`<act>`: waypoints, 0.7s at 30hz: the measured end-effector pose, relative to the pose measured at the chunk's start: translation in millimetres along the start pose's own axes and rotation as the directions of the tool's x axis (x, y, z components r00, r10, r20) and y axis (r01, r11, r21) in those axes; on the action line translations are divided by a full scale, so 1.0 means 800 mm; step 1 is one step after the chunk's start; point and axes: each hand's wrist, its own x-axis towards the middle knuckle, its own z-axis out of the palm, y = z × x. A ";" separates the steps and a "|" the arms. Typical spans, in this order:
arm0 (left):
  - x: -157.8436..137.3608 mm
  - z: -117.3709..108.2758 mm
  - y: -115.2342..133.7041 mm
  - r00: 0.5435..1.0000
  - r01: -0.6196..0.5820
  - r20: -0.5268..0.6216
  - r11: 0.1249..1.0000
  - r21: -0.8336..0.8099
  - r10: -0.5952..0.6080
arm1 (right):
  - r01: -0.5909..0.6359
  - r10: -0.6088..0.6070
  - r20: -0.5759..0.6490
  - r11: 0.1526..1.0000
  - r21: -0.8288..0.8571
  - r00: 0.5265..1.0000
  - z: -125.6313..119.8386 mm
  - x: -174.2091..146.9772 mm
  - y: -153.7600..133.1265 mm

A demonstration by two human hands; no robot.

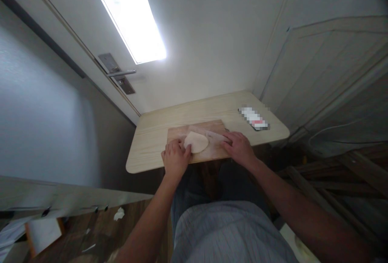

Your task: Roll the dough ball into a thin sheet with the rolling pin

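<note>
A flat, pale round of dough [198, 142] lies on the wooden board [218, 125] between the person's hands, nearer the left. The left hand [176, 156] is half curled, its thumb at the dough's left edge; whether it grips the dough cannot be told. The right hand [239, 148], well closed, holds a pale, elongated tool [216, 136] that points toward the dough's right side.
</note>
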 end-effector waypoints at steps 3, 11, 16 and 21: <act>0.000 0.002 0.002 0.996 0.026 0.084 0.999 -0.035 -0.023 | -0.025 0.026 -0.027 1.000 0.014 0.999 0.006 -0.008 0.003; 0.018 0.009 0.005 1.000 0.003 0.026 0.979 -0.206 0.002 | -0.033 0.034 -0.031 0.998 0.050 0.999 0.003 -0.009 0.002; 0.039 0.018 0.001 1.000 0.023 0.019 0.954 -0.299 -0.018 | -0.046 0.047 -0.036 0.999 0.028 0.998 0.002 -0.008 0.005; 0.061 0.025 -0.001 1.000 0.011 0.019 0.950 -0.313 -0.005 | -0.016 0.017 0.018 0.999 -0.042 1.000 -0.003 -0.003 -0.001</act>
